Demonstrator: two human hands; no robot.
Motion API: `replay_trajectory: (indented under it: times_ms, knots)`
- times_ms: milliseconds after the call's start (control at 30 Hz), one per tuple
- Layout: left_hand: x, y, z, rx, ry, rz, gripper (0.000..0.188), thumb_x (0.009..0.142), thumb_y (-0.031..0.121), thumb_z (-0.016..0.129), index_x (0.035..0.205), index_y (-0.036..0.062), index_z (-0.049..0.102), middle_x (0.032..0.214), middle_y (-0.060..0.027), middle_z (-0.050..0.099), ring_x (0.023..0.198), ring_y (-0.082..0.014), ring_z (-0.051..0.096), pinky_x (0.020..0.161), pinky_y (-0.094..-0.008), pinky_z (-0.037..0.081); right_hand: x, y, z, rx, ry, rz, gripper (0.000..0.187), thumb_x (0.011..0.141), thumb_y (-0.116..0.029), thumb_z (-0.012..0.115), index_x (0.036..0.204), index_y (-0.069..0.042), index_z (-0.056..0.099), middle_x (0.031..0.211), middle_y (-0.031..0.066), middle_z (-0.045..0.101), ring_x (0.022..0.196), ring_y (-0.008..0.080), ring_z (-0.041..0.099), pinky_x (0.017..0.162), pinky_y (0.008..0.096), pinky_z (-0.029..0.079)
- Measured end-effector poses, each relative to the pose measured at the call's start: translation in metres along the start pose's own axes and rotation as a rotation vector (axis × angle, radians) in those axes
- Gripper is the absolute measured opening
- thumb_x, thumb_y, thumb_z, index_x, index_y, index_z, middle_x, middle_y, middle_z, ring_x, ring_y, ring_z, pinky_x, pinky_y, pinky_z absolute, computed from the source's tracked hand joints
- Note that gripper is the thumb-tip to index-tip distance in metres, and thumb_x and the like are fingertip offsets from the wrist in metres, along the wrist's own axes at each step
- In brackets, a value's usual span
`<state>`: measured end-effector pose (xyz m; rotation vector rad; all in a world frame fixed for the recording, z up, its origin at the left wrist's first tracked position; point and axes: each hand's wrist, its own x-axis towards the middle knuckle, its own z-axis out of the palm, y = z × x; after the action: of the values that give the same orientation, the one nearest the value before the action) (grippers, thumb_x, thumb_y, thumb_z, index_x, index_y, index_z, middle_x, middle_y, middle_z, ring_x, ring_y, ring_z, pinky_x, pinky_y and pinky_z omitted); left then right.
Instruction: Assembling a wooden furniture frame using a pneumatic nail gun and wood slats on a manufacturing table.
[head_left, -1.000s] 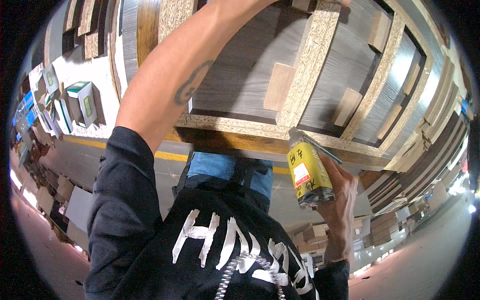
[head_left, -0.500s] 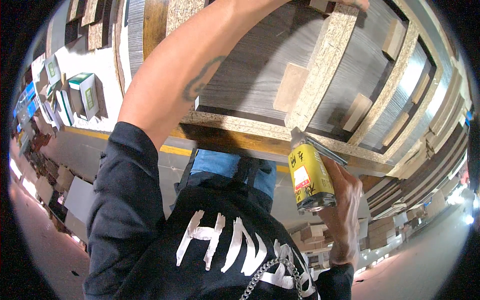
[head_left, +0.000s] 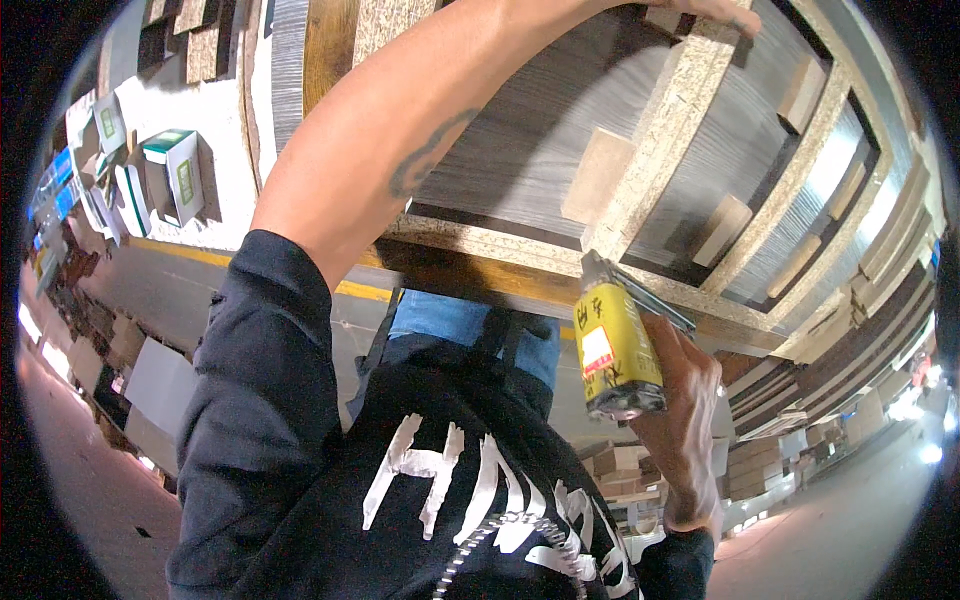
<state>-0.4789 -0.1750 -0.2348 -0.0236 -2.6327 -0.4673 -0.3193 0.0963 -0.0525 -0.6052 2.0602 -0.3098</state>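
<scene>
My right hand (head_left: 680, 370) is wrapped round a yellow and black nail gun (head_left: 618, 350). The tool's nose meets the near rail (head_left: 480, 243) of a chipboard frame, close to where a chipboard crosspiece (head_left: 680, 135) joins it. At the top edge of the picture, my left hand (head_left: 715, 12) grips the far end of that crosspiece; part of the hand is cut off. My bare left forearm reaches across the frame. Under the frame lies a dark grey wood-grain panel (head_left: 500, 165). A small wooden block (head_left: 598, 175) sits against the crosspiece's left side.
More small blocks, such as one wooden block (head_left: 722, 230), lie within the frame's right sections. A white and green box (head_left: 175, 180) stands on a white surface at the left. Stacked boards (head_left: 790, 385) are at the right, and a yellow line (head_left: 185, 252) marks the floor.
The workpiece has shifted slightly right in the picture. The nail gun's nose now sits a little further left relative to the crosspiece; both hands keep their hold.
</scene>
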Motion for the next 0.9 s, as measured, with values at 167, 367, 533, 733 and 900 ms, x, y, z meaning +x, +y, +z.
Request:
replay_trajectory:
  times_ms: [167,367,533,733,900]
  knots:
    - [-0.002,0.01,-0.009,-0.102,-0.05,-0.019,0.105,0.065,0.075,0.068,0.124,-0.0099,0.048,0.123,-0.0247,0.05,0.124,-0.0389,0.042,0.114,-0.0546,0.02,-0.019,0.008,0.01,0.131,0.233,-0.088,0.052,0.067,-0.01,0.08,0.117,-0.007,0.065,0.091,0.0123,0.072,0.073,0.0236,0.07,0.064,0.0349,0.053]
    - [0.002,0.003,-0.016,-0.105,0.003,0.022,0.105,0.065,0.072,0.07,0.13,-0.0065,0.044,0.125,-0.0238,0.049,0.126,-0.0395,0.04,0.115,-0.0546,0.019,-0.076,0.014,0.005,0.347,0.354,0.183,0.041,0.071,-0.011,0.077,0.11,-0.004,0.065,0.083,0.0141,0.071,0.067,0.0255,0.068,0.065,0.0343,0.052]
    - [0.018,-0.011,-0.04,-0.064,-0.211,0.019,0.079,0.082,0.062,0.063,0.127,-0.0014,0.049,0.122,-0.024,0.053,0.118,-0.0414,0.048,0.106,-0.053,0.033,-0.096,0.043,0.015,0.258,0.304,0.226,0.061,0.061,-0.01,0.078,0.12,-0.003,0.063,0.097,0.0173,0.071,0.084,0.0321,0.068,0.079,0.0387,0.052]
    - [0.013,-0.089,-0.093,-0.057,-0.447,-0.163,0.04,0.1,0.042,0.047,0.106,0.007,0.065,0.105,-0.0164,0.061,0.106,-0.0416,0.056,0.093,-0.0558,0.04,-0.08,0.049,0.007,0.681,0.437,0.338,0.028,0.084,-0.016,0.078,0.099,0.005,0.067,0.081,0.0108,0.07,0.074,0.013,0.064,0.072,0.0304,0.05]
    - [0.001,-0.143,-0.133,-0.005,-0.555,-0.089,0.044,0.103,0.044,0.035,0.108,0.0187,0.072,0.128,-0.0231,0.054,0.128,-0.0434,0.041,0.106,-0.065,0.022,-0.066,0.041,-0.018,0.626,0.447,0.312,0.029,0.083,-0.017,0.079,0.098,0.005,0.067,0.08,0.0123,0.069,0.072,0.015,0.063,0.071,0.0322,0.051]
